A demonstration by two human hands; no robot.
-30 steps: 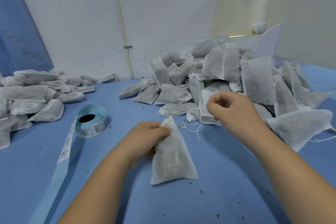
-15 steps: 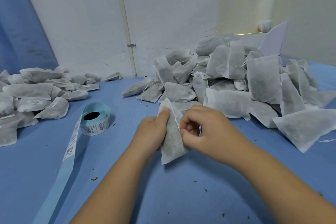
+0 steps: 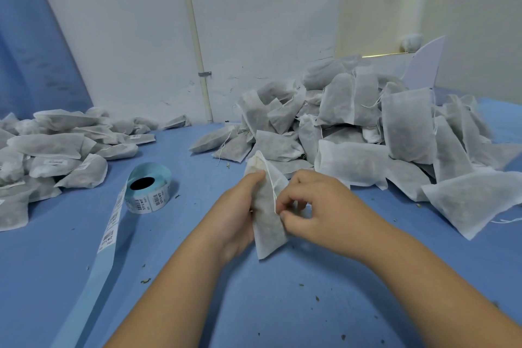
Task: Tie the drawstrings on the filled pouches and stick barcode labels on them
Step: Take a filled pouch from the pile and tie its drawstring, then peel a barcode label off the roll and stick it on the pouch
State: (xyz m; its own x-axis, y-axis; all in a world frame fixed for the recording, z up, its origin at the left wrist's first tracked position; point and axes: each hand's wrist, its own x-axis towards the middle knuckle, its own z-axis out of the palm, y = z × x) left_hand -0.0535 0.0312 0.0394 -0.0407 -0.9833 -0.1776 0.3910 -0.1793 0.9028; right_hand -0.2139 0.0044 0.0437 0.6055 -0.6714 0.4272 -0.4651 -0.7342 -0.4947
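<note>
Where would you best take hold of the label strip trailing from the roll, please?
Probably the bare blue backing below the lowest label on the label strip, pinched from its right edge, nearest the left hand: it lies flat and label-free there, with nothing on it.

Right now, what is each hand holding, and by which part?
The left hand grips one filled pouch just below its gathered neck; the right hand pinches its drawstring beside the pouch.

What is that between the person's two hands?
In the head view, a filled white pouch: the left hand grips its side, the right hand pinches its drawstring.
</note>
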